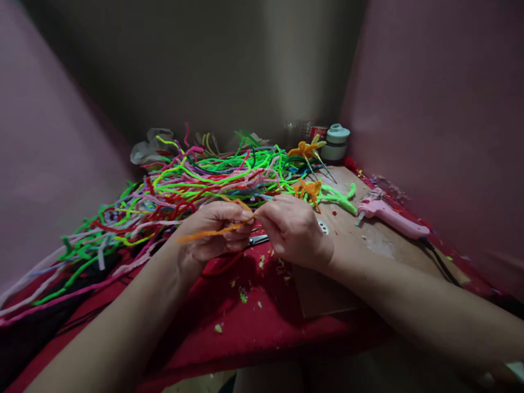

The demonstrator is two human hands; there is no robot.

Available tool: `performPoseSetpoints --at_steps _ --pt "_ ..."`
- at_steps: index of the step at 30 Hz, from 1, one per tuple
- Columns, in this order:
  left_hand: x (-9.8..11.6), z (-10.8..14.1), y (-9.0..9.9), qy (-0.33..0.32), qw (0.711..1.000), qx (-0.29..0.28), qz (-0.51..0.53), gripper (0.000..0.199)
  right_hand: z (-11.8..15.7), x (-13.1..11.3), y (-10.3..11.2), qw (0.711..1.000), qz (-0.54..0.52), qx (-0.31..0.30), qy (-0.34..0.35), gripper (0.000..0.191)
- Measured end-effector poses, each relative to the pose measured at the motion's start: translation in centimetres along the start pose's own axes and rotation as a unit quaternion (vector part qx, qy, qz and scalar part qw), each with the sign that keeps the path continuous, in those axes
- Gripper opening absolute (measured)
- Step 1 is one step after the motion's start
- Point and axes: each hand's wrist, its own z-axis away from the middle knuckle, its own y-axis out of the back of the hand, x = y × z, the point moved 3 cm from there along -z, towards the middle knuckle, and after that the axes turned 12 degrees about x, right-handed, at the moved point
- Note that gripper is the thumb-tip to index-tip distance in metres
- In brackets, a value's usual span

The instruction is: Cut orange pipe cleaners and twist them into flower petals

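An orange pipe cleaner [208,233] is pinched between both hands above the red cloth, one end trailing left across my left wrist. My left hand [219,226] has its thumb and fingers closed on it. My right hand [292,226] grips the same strand at its tip, knuckles up. Just beneath the hands lie scissors [258,239], their handles partly hidden by my left hand. Past my right hand sits a bunch of orange pipe-cleaner petals [309,190], with bright green pipe-cleaner leaves [338,197] beside it.
A big heap of coloured pipe cleaners [213,174] spreads behind and left. On the right, a pink glue gun [393,218] rests at the edge of a brown board [368,251]. Finished-looking orange flowers [303,150] and a pale blue-lidded jar [335,143] stand at the back. Scraps dot the red cloth [245,338].
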Motion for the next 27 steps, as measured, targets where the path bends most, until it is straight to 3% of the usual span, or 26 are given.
performPoseSetpoints --at_steps 3,6,8,10,12,14,15,16,17,20,22,24,27 --pt "1.1 0.7 0.6 -0.157 0.980 0.106 -0.059 0.020 -0.2 0.8 -0.1 0.968 -0.145 -0.010 -0.203 0.018" --pt "2.1 2.0 0.8 -0.311 0.923 0.176 -0.145 0.013 -0.2 1.3 -0.5 0.884 -0.294 -0.034 -0.361 0.019" --pt "2.6 2.6 0.5 -0.403 0.864 0.194 -0.229 0.013 -0.3 1.4 -0.6 0.837 -0.355 -0.035 -0.414 0.018" --pt "2.8 3.1 0.1 -0.495 0.786 0.191 -0.316 0.008 -0.3 1.4 -0.8 0.806 -0.390 -0.039 -0.443 0.016" --pt "2.8 3.4 -0.4 -0.560 0.713 0.181 -0.380 0.003 -0.2 1.4 -0.9 0.791 -0.409 -0.051 -0.452 0.014" --pt "2.8 3.4 -0.5 -0.577 0.676 0.189 -0.418 0.004 -0.1 1.3 -1.0 0.791 -0.410 -0.065 -0.450 0.013" --pt "2.8 3.4 -0.5 -0.565 0.678 0.198 -0.426 0.008 -0.1 1.3 -0.9 0.798 -0.402 -0.070 -0.444 0.014" --pt "2.7 3.2 -0.5 -0.537 0.698 0.204 -0.426 0.013 -0.1 1.2 -0.8 0.813 -0.383 -0.074 -0.431 0.015" --pt "2.5 3.0 -0.4 -0.493 0.738 0.201 -0.415 0.016 -0.1 1.0 -0.7 0.838 -0.352 -0.074 -0.410 0.016" --pt "1.5 1.9 -0.1 -0.313 0.897 0.131 -0.283 0.018 -0.3 0.5 -0.1 0.926 -0.213 -0.051 -0.306 0.016" --pt "0.8 1.3 0.0 -0.224 0.953 0.087 -0.183 0.017 -0.3 0.4 -0.1 0.949 -0.162 -0.037 -0.270 0.015" --pt "0.8 1.1 0.2 -0.210 0.963 0.083 -0.147 0.018 -0.1 0.7 -0.4 0.925 -0.212 -0.044 -0.312 0.016" --pt "1.2 1.0 0.7 -0.248 0.948 0.113 -0.165 0.017 0.0 1.5 -1.0 0.829 -0.356 -0.072 -0.424 0.020"
